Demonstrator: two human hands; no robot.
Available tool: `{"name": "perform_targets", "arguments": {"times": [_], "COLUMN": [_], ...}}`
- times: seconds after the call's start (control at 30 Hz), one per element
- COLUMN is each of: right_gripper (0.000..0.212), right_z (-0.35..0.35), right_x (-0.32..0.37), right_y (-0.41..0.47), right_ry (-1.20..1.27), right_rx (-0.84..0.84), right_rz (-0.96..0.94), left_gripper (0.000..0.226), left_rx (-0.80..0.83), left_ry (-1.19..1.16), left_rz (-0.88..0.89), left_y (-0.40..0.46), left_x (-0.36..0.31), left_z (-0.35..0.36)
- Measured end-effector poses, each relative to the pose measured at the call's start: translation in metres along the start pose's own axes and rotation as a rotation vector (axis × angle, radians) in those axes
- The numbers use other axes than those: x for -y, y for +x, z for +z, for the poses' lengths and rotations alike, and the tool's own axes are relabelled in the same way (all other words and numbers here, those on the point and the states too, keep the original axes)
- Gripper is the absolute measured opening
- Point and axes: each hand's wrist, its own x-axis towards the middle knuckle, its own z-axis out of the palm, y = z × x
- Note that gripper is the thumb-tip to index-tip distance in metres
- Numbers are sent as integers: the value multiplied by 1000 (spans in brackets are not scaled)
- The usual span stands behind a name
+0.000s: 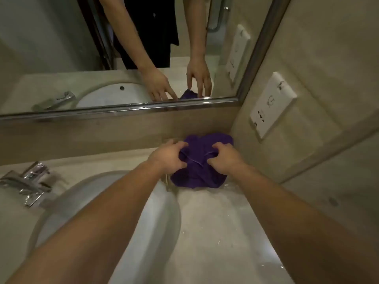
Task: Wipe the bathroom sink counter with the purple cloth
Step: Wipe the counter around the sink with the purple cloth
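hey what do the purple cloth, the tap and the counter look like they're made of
Purple cloth: soft fabric, matte and bunched into folds under both hands, likely microfibre or terry.
Tap: metal with a chrome-like mirror finish, showing bright reflections.
Counter: pale stone or a stone-look composite, smooth and faintly glossy, with water drops glinting on it.

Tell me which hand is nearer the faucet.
The left hand, gripping the purple cloth's left side; the faucet sits far left, while the right hand is by the corner wall.

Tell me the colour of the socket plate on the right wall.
White socket plate, seen best in the head view.
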Motion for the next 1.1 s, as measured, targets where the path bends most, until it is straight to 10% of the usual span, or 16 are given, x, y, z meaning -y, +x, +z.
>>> {"name": "perform_targets", "arguments": {"times": [0.53,0.9,1.1], "right_gripper": [27,32,24], "right_z": [5,-72,-103], "right_x": [-14,-10,-26], "right_y": [10,-101,-170], "right_ry": [300,285,677], "right_rx": [6,44,-59], "right_rz": [92,55,117], "left_gripper": [11,8,19], "left_rx": [-93,-249,-315], "left_ry": [-2,-597,-720], "left_rz": [-54,-69,138], "left_y": [9,-69,-142], "left_x": [-1,-74,-131], "left_z": [6,-34,-48]}}
